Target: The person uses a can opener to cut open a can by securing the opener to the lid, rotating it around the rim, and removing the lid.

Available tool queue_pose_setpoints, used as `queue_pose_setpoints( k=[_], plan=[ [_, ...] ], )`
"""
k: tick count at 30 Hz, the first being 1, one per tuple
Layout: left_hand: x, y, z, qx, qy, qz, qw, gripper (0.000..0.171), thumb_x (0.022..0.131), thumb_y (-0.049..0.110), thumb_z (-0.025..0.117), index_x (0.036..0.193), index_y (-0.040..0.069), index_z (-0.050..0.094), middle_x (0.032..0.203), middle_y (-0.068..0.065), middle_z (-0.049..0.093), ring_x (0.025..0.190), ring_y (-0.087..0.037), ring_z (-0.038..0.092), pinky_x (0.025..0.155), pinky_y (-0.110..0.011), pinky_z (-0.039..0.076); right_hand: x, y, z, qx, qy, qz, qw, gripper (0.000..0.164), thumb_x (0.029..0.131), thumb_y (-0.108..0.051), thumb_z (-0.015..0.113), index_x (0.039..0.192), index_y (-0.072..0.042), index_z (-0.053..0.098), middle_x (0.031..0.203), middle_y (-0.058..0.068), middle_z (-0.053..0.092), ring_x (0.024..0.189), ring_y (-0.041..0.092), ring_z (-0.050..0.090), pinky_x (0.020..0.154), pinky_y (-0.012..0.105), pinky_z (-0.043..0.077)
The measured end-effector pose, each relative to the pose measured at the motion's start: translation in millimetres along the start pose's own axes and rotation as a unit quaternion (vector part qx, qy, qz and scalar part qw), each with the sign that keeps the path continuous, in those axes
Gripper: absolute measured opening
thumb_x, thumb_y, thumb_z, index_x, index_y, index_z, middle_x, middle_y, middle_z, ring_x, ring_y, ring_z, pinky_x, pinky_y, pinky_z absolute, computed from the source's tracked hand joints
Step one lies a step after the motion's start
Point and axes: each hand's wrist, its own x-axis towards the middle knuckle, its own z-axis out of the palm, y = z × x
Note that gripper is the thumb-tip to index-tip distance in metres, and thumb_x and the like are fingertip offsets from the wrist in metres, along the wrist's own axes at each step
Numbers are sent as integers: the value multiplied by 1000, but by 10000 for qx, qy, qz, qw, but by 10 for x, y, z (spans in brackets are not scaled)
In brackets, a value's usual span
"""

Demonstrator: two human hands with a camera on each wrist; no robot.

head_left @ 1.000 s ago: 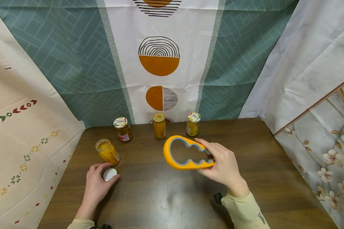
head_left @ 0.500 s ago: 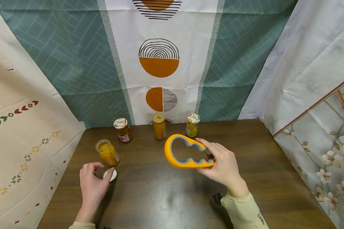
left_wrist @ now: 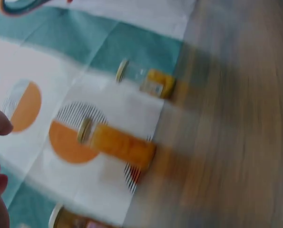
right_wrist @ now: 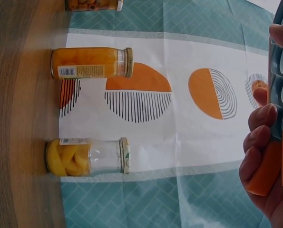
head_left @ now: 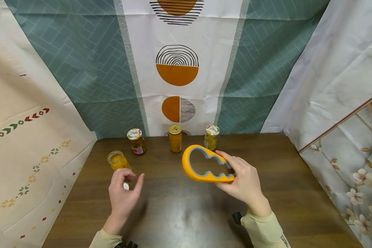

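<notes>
Patterned green and white cloth [head_left: 96,75] hangs behind a brown wooden table [head_left: 179,210], which is taken as a clock face with twelve at the back. At nine o'clock, the left hand [head_left: 122,196] is over the table, its thumb well apart from the forefinger, with nothing held. A small white lid [head_left: 126,186] shows partly behind this hand, and an uncovered jar [head_left: 117,159] of yellow fruit stands at ten o'clock, partly hidden. Between two and three o'clock, the right hand [head_left: 241,175] has its fingers curled around a yellow jar opener [head_left: 208,178], held above the table, the rounded end towards nine o'clock. Three lidded jars stand near the cloth: a dark jar [head_left: 139,146] at eleven, an orange jar [head_left: 175,142] at twelve, a pale yellow jar [head_left: 210,142] at one.
</notes>
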Motion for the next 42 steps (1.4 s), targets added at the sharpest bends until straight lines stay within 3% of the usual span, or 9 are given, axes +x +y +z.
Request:
queue_pose_setpoints(
  k=[3, 7, 11, 16, 19, 25, 28, 34, 42],
  plan=[
    [6, 88, 207, -220, -250, -315, 9990, 35, 71, -14, 88, 95, -4, 64, 88, -15, 61, 80, -23, 53, 75, -26, 41, -3, 17, -12, -49, 30, 58, 10000, 82, 65, -30, 88, 144, -26, 67, 87, -11, 64, 74, 4, 56, 61, 32, 52],
    [-16, 96, 520, -617, -487, -1294, 9885, 51, 77, -13, 87, 121, -4, 61, 113, -19, 60, 98, -33, 58, 86, -36, 47, -8, 31, -36, -45, 116, 173, 9998, 83, 64, -28, 87, 144, -25, 67, 88, -12, 64, 76, 4, 57, 61, 33, 52],
    [-27, 16, 784, -848, -213, -2100, 9738, 67, 83, -11, 84, 140, -3, 50, 142, -23, 45, 122, -38, 50, 99, -48, 42, -17, 32, -54, 16, 128, 246, 9996, 84, 63, -26, 86, 145, -26, 67, 89, -13, 63, 77, 3, 57, 61, 33, 50],
    [-20, -94, 938, -805, 122, -2646, 9609, 77, 83, -10, 83, 147, 0, 40, 152, -22, 33, 134, -38, 39, 105, -53, 34, -10, 30, -60, 59, 111, 270, 9996, 83, 65, -25, 86, 145, -26, 67, 91, -13, 64, 79, 4, 57, 63, 33, 51],
    [3, -175, 991, -781, 134, -3216, 9436, 84, 84, -6, 82, 150, 3, 31, 155, -21, 25, 139, -39, 32, 111, -55, 31, -15, 23, -83, 47, 73, 327, 9994, 82, 66, -26, 87, 146, -26, 66, 92, -14, 64, 80, 4, 57, 64, 33, 51],
    [93, -416, 1121, -802, 366, -4324, 8974, 100, 86, -1, 82, 158, 7, 14, 164, -19, 10, 155, -38, 13, 127, -49, 16, -31, 16, -114, 76, -87, 328, 9994, 89, 64, -25, 89, 149, -29, 63, 94, -15, 64, 81, 5, 57, 65, 32, 51],
    [128, -557, 1199, -749, 624, -4530, 8862, 104, 85, 0, 82, 161, 7, 11, 167, -19, 7, 159, -34, 7, 130, -45, 10, -44, 25, -109, 117, -155, 305, 9993, 94, 62, -24, 90, 152, -30, 61, 94, -15, 63, 81, 4, 56, 65, 32, 50],
    [206, -846, 1327, -536, 929, -4697, 8763, 109, 83, -1, 85, 162, 8, 11, 168, -18, 8, 158, -35, 10, 130, -46, 10, -69, 36, -74, 41, -227, 193, 9995, 102, 64, -28, 93, 158, -31, 54, 93, -15, 63, 80, 3, 56, 68, 32, 50],
    [385, -1146, 1369, -324, 1272, -4591, 8786, 113, 82, -1, 88, 165, 10, 12, 169, -18, 16, 157, -34, 19, 128, -41, 21, -41, 47, -64, -74, -223, 5, 9997, 101, 65, -29, 90, 159, -29, 53, 91, -14, 63, 79, 3, 56, 70, 31, 50]
  ],
)
